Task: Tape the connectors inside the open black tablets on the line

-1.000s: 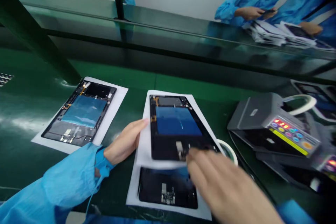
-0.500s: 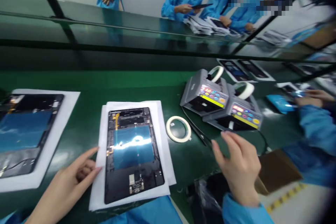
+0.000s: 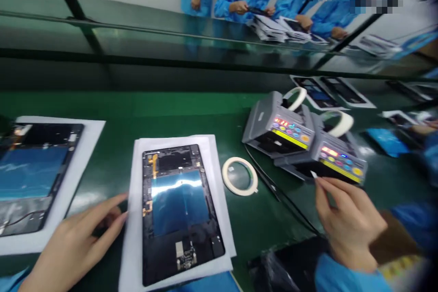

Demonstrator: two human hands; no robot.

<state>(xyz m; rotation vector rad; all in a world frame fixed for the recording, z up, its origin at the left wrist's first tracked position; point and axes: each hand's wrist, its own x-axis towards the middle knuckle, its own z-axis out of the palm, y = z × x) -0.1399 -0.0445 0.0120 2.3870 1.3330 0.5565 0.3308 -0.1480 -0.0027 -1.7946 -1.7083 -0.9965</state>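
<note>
An opened tablet (image 3: pixel 181 210) lies on white paper sheets (image 3: pixel 224 219), its inside facing up with a shiny blue battery area. My left hand (image 3: pixel 77 232) rests beside the sheets' left edge, thumb and forefinger apart, holding nothing. At the right, my right hand (image 3: pixel 349 219) pinches a small white piece of tape (image 3: pixel 314 174) between thumb and forefinger. It is in front of two grey tape dispensers (image 3: pixel 278 125) (image 3: pixel 328 153) with lit panels, each carrying a white tape roll. Between tablet and dispensers lies a cream tape roll (image 3: pixel 226 175).
Another opened tablet (image 3: pixel 32 169) lies on paper at the left. Black cables (image 3: pixel 290 205) run from the dispensers. Beyond a glass shelf (image 3: pixel 137 32), several people in blue coats handle stacked tablets. More tablets (image 3: pixel 318 91) lie at the back right, near a blue packet (image 3: pixel 386 141).
My right hand has closed on a white tape piece, taken from the right dispenser's front. The view has shifted a little. My left hand stays by the paper's edge.
</note>
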